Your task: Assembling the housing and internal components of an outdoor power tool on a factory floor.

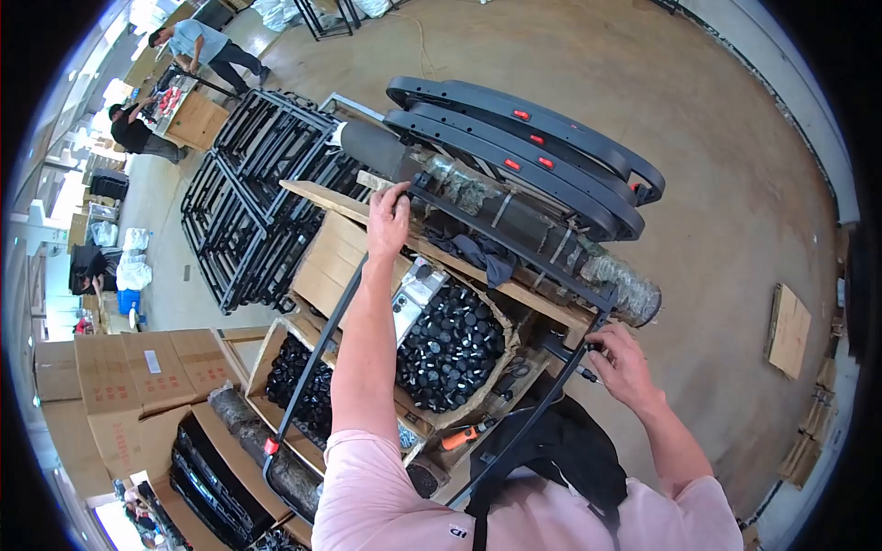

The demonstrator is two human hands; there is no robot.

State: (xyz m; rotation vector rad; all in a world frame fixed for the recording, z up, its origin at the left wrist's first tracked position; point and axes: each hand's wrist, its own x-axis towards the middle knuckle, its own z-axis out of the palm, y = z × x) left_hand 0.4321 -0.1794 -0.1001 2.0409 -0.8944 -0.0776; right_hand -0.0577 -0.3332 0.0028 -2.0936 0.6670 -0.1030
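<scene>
A black metal tube frame (514,241) lies across the work stand before me, its two long side bars running back toward my body. My left hand (389,219) is closed around its far left corner. At the near right corner, my right hand (627,369) pinches a small black piece (594,347) against the frame; the fingers partly hide it. Under my left forearm stands a box of black plastic caps (452,349), with a silvery metal case (415,298) at its edge. Another box to the left holds more black caps (299,386).
An orange-handled tool (462,437) and a dark cloth (487,257) lie on the stand. Beyond are plastic-wrapped rolls (625,285), curved black panels (514,151) with red reflectors, and stacked black frames (262,193). Cardboard boxes (138,367) stand left. People work at the far left.
</scene>
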